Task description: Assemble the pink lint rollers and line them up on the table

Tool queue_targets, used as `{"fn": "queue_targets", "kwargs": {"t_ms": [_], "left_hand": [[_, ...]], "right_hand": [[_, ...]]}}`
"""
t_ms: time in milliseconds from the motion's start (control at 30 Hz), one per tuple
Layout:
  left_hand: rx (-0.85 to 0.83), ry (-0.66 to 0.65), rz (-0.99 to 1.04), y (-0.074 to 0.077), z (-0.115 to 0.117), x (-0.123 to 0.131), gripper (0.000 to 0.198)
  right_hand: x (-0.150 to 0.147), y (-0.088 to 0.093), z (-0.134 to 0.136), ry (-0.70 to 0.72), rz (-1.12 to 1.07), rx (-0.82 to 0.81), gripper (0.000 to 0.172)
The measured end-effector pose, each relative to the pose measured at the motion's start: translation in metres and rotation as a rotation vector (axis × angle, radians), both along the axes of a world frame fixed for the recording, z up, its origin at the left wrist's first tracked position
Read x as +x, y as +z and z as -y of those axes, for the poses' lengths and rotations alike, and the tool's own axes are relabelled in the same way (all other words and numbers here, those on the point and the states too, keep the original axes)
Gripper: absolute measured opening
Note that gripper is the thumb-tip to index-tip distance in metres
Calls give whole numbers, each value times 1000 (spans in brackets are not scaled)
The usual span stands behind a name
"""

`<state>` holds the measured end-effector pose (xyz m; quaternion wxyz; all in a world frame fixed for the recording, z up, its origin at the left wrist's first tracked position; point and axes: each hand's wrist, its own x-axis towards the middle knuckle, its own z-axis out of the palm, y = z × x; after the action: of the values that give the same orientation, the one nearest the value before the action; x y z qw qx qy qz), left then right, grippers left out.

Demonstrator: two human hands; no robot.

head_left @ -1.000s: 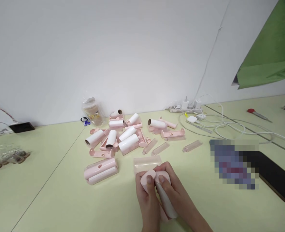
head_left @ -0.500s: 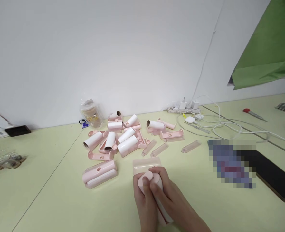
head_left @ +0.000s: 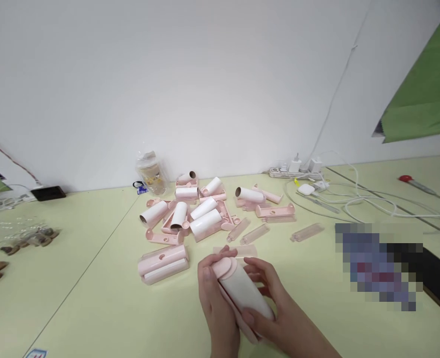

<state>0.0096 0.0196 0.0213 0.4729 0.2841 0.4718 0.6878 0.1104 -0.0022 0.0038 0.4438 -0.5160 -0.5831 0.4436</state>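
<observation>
Right now both hands are on one pink-and-white roller [head_left: 244, 288], held just above the near part of the table [head_left: 111, 308], right of the middle. It tilts so that its pink end faces up and to the left, while its lower end points down and to the right. The left hand [head_left: 214, 298] has its grip closed round the pink side, thumb along the near edge and fingers bent behind the top. The right hand [head_left: 278, 301] keeps a looser grip on the white side: its thumb lies against the lower part, and its fingers are spread and curved round the far side.

Just beyond the fingers lies a clear cover [head_left: 246, 250], partly hidden by them. To the left of the hands rests another roller [head_left: 165, 271], pink and white, lying on its side and well apart from them. Farther back, white tubes [head_left: 207, 224] and pink holders [head_left: 275, 211] lie in a loose cluster, some tubes resting on the holders. Narrow see-through pink pieces [head_left: 255, 233] lie in front of it and to its right.

Near the wall stands a cup in a plastic bag [head_left: 152, 176]; white cables [head_left: 354, 199] sprawl to the right, near a red-handled tool [head_left: 406, 179].
</observation>
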Motion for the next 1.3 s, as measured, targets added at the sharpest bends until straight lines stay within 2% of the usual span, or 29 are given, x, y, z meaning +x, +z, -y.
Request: {"fn": "queue_targets", "kwargs": {"t_ms": [100,200,267,300,367,433,500,567,633,700,767,833,900,1000,1067,1200,1300], "left_hand": [[-114,74,47,16,-1,0,43],[-208,-69,235,28,-1,2,48],[-177,-181,277,34,-1,2,45],[-139,-213,240,37,-3,2,43],[-40,-240,117,41,-8,-1,41],[53,-251,23,41,-15,-9,41],[132,-294,-118,37,-25,-20,36],[199,-365,-395,29,-34,-35,37],[208,-432,-685,19,-40,-50,48],[159,-514,-815,10,-43,-60,65],[92,-625,-801,0,-43,-66,84],[28,-693,-752,-9,-43,-67,93],[-11,-704,-738,-17,-43,-66,83],[-26,-705,-751,-25,-43,-66,56],[-36,-700,-753,-27,-43,-67,49],[-47,-700,-752,-27,-42,-68,49],[-92,-694,-735,-24,-40,-67,69]], "right_hand": [[-1,0,5,-34,149,207,72],[4,5,6,-7,274,322,84],[10,10,2,8,354,357,89],[13,12,-2,3,408,403,85],[21,17,-13,37,498,491,66],[28,21,-26,97,503,491,50],[35,24,-39,124,457,444,41],[42,24,-51,126,431,382,37],[47,22,-61,179,438,288,38],[51,19,-69,261,459,184,42],[53,17,-73,324,480,132,44],[54,18,-74,375,495,129,43],[56,21,-73,411,507,146,40],[58,29,-71,434,560,184,38],[59,34,-69,436,605,199,38],[58,37,-67,443,660,213,35],[56,35,-67,467,678,223,37]]}}
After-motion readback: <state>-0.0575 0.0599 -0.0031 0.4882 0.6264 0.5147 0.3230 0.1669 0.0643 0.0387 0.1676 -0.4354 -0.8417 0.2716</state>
